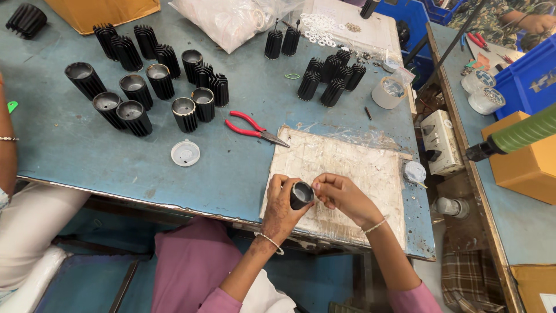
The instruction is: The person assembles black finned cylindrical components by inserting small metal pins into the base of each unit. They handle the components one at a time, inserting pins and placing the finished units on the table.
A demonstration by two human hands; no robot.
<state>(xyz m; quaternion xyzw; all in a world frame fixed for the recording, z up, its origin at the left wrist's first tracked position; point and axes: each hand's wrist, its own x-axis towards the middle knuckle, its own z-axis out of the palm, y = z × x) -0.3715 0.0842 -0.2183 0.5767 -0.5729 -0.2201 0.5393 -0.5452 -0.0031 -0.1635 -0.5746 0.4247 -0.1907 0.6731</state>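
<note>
My left hand (pixel 279 210) grips a small black finned cylinder (pixel 300 195) with a shiny open end, held over the near edge of a worn white board (pixel 347 168). My right hand (pixel 343 197) touches the cylinder's rim with pinched fingertips; whatever it pinches is too small to make out. Both wrists wear thin bead bracelets.
Several black finned cylinders (pixel 147 87) stand at the left of the blue table (pixel 69 150), and more (pixel 330 78) at the back middle. Red-handled pliers (pixel 252 128), a clear round lid (pixel 185 153), a tape roll (pixel 388 93), plastic bags (pixel 231 20), white rings (pixel 317 28), a socket box (pixel 441 142). Another person's arm (pixel 7 150) at left.
</note>
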